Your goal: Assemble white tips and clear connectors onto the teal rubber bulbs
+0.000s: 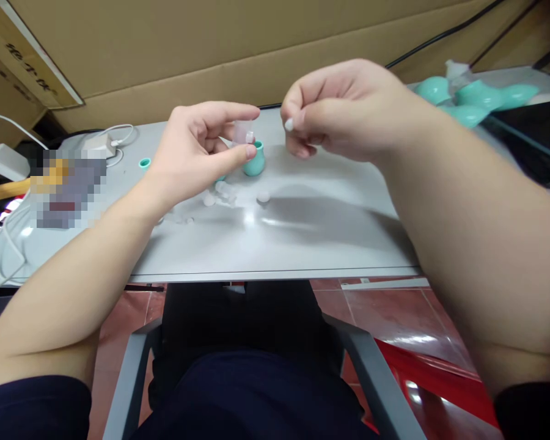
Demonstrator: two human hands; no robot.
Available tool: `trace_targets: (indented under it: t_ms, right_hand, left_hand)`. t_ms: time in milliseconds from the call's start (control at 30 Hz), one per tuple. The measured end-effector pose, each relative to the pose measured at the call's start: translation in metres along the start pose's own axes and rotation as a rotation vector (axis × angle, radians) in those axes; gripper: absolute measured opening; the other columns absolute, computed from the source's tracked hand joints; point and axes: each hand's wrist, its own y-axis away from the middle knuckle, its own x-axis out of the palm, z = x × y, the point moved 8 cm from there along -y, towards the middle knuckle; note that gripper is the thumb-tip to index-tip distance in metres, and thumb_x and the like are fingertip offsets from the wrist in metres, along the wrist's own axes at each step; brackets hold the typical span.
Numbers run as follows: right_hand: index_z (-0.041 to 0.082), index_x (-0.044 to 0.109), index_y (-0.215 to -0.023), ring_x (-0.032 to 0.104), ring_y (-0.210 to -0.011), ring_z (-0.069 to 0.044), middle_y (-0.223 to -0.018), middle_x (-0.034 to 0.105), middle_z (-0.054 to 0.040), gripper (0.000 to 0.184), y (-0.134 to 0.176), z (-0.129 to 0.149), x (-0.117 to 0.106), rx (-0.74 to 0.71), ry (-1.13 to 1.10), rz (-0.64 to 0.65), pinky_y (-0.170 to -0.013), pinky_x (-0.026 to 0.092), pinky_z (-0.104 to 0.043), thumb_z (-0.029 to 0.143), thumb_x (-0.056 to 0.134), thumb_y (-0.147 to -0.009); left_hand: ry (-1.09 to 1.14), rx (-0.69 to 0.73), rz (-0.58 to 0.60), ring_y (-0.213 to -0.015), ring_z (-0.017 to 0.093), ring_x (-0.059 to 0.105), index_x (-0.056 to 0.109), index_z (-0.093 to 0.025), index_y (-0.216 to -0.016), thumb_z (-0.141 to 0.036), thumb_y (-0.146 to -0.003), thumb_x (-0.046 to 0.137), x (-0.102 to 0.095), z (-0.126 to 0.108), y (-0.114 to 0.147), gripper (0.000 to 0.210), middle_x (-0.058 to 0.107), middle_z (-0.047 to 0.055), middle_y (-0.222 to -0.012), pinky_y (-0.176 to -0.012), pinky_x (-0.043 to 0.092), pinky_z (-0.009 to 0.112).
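Observation:
My left hand (201, 137) holds a small translucent plastic piece (242, 131) by its fingers; the index finger and thumb reach out past it. Just below and behind these fingertips, a mint-green pot-shaped cup (255, 161) stands upright on the table with its mouth up. To the right, my right hand (332, 113) is raised above the table and pinches a tiny white piece (288, 124) between thumb and forefinger. Several clear and whitish plastic bits lie under my left hand, among them a round white piece (263, 197). Another green rim (145, 163) shows left of my wrist.
A grey-white table (279, 244) has a cardboard wall (211, 49) behind it. Several glossy green pieces (479, 96) lie at the far right beside a dark object (536, 131). A white charger (98, 145) with cables and a blurred-out item (71, 192) sit at left.

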Motion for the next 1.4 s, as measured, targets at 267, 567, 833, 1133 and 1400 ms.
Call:
trace_targets:
  t_ms: [267,567,833,1133,1400]
  right_hand:
    - [0.025,0.081,-0.087,0.055,-0.066,-0.016,-0.071,0.068,0.0057,0.027,0.003,-0.022,0.014,0.196,0.875,0.286,-0.070,0.042,-0.038,0.002,0.082,-0.103]
    - [0.027,0.078,-0.073,0.047,-0.053,-0.012,-0.061,0.064,0.0095,0.040,-0.004,-0.033,0.028,0.021,0.798,0.298,-0.052,0.036,-0.034,-0.007,0.090,-0.089]
    - [0.023,0.095,-0.097,0.060,-0.059,-0.003,-0.072,0.078,0.0163,0.043,0.001,-0.018,0.009,0.120,0.577,0.280,-0.060,0.038,-0.022,-0.019,0.087,-0.097]
    - [0.027,0.097,-0.083,0.044,-0.049,-0.009,-0.057,0.062,0.0091,0.033,0.003,-0.022,0.030,-0.043,0.529,0.302,-0.046,0.030,-0.033,-0.002,0.108,-0.094]
    - [0.028,0.090,-0.073,0.049,-0.059,-0.010,-0.060,0.065,0.0076,0.039,0.011,0.008,0.017,-0.033,0.442,0.134,-0.054,0.034,-0.033,-0.001,0.093,-0.099]
  left_hand:
    - [-0.417,0.046,0.237,-0.087,0.023,0.084,0.100,-0.023,-0.130,-0.020,-0.110,0.086,0.020,-0.010,0.013,0.024,0.091,0.004,-0.097,-0.088,0.067,0.040]
    - [-0.642,0.141,0.372,-0.101,0.027,0.087,0.101,-0.032,-0.129,-0.013,-0.103,0.087,0.039,0.003,0.012,0.035,0.098,0.003,-0.113,-0.100,0.067,0.044]
    - [-0.730,0.186,0.396,-0.108,0.030,0.087,0.100,-0.027,-0.138,-0.007,-0.100,0.087,0.045,-0.006,0.016,0.045,0.098,0.006,-0.125,-0.104,0.068,0.045]
    - [-0.693,0.197,0.372,-0.119,0.035,0.090,0.100,-0.029,-0.130,-0.015,-0.100,0.083,0.038,-0.016,0.015,0.037,0.096,0.010,-0.125,-0.102,0.065,0.046]
    - [-0.408,0.277,0.196,-0.106,0.031,0.090,0.099,-0.032,-0.115,-0.031,-0.106,0.085,0.030,-0.035,0.019,0.017,0.098,0.007,-0.116,-0.102,0.071,0.048]
